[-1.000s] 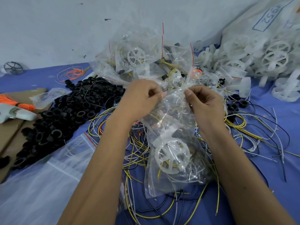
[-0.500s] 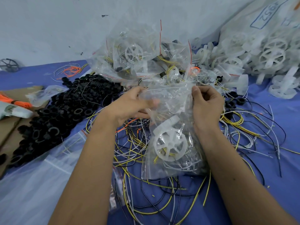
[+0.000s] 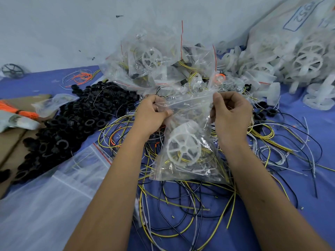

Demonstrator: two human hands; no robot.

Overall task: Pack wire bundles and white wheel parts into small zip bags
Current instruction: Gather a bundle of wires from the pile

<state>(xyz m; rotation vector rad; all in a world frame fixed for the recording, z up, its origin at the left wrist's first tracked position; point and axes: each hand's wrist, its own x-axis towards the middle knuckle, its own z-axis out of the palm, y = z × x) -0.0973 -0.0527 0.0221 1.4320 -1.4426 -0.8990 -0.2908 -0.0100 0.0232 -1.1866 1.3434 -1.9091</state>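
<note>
The left hand [image 3: 152, 113] is pinching the left end of the mouth of a small clear plastic zip bag [image 3: 188, 142], its fingers curled tight around the film. From there the bag's zip strip is running rightward and slightly far, its long axis stretching across between the two hands. Below that strip the bag is hanging toward the near side over a tangle of loose yellow, black and white wires [image 3: 181, 205] on the blue cloth; a white spoked plastic wheel [image 3: 184, 148] and some wires are sitting inside it. The right hand [image 3: 231, 113] is pinching the right end of the strip between thumb and forefinger. The coming move is probably sealing along that strip, and both hands are equally near it.
</note>
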